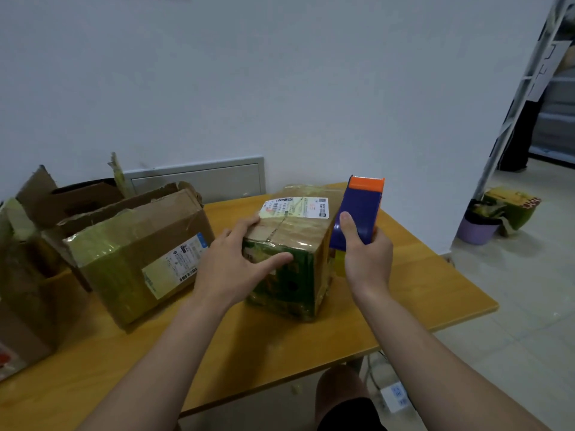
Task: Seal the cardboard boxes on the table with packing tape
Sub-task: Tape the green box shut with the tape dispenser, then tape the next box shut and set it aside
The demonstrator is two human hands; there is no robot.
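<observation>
Our left hand [236, 262] has its fingers [249, 223] spread flat on the small box [289, 275], pinning it to the worktop [404, 275]. Right hand [367, 259] grips the tape dispenser [361, 209] just beside it. We'd lay tape straight along the seam [281, 227] beside those fingers, pressing firmly.

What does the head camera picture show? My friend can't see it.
A person's left hand rests on a small taped cardboard box on a wooden table, while the right hand grips a blue and orange tape dispenser beside it. A bigger torn box lies to the left.
</observation>
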